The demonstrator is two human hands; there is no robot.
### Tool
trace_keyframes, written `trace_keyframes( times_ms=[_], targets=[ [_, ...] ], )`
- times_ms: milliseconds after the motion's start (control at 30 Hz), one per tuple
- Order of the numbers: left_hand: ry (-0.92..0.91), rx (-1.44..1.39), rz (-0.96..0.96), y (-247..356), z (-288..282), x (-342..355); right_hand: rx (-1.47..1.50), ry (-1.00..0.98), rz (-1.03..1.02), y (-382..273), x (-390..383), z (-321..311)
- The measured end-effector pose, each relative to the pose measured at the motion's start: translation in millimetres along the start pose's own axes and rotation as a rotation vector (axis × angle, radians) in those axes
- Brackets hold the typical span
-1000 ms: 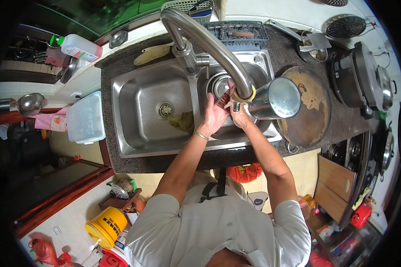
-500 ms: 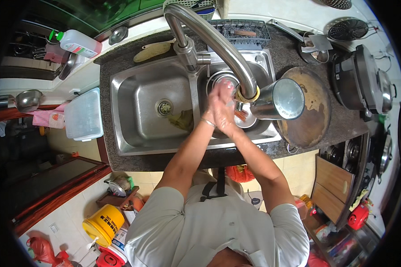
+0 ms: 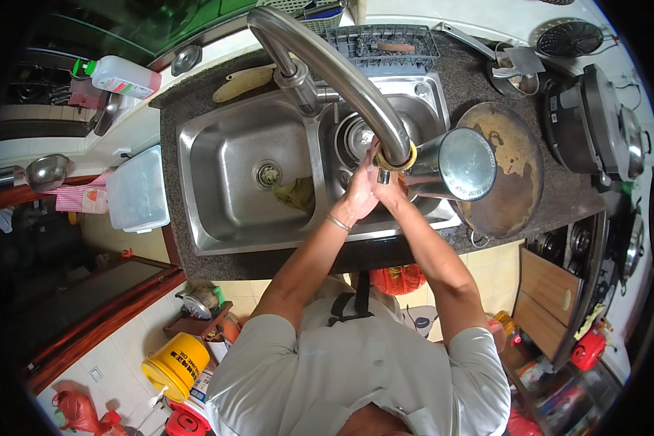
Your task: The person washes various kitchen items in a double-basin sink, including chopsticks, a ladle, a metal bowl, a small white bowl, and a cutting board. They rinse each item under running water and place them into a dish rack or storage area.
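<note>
My left hand (image 3: 360, 190) and my right hand (image 3: 390, 192) are pressed together over the right steel basin (image 3: 430, 98), beneath the spout of the arched faucet (image 3: 341, 73). A steel cylinder (image 3: 458, 166) at the spout sticks out to the right, above my right wrist. The left hand's fingers are closed against the right hand; what is between them, if anything, is hidden. The right hand's fingers are behind the spout. Steel bowls (image 3: 360, 129) sit in the basin. In the left basin (image 3: 225, 182) a yellow-green cloth (image 3: 294, 195) lies beside the drain.
A stained round pan (image 3: 498, 214) lies right of the sink, with a dark electric cooker (image 3: 578, 127) beyond it. A dish rack (image 3: 378, 47) and a scrubber (image 3: 232, 85) are behind. A translucent tub (image 3: 134, 190) stands left; a yellow bucket (image 3: 174, 363) is below.
A reddish item seen in my hands, then below them, is now mostly out of sight. My hands have shifted from closely overlapped to slightly right, under the spout, with the forearms farther apart.
</note>
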State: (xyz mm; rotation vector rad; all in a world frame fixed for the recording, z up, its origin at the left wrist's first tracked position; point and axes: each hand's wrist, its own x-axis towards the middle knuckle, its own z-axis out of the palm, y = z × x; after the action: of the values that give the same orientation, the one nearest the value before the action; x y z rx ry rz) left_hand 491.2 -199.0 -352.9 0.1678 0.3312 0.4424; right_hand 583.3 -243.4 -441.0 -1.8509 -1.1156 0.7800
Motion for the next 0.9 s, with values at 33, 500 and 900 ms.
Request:
trace_keyframes(
  times_ms=[33, 500, 900],
  targets=[
    [-0.178, -0.25, -0.069, 3.5, -21.3, 9.2, -0.004, 0.033, -0.027, -6.7, -4.3, 9.1],
    [0.013, 0.228, -0.001, 19.3, -26.5, -18.2, 0.157, 0.094, -0.127, -11.6, 15.5, -16.3],
    [0.345, 0.075, 0.064, 15.6, -58.5, 24.2, -0.162, 0.119, -0.175, -83.6, -16.7, 11.8]
  ],
)
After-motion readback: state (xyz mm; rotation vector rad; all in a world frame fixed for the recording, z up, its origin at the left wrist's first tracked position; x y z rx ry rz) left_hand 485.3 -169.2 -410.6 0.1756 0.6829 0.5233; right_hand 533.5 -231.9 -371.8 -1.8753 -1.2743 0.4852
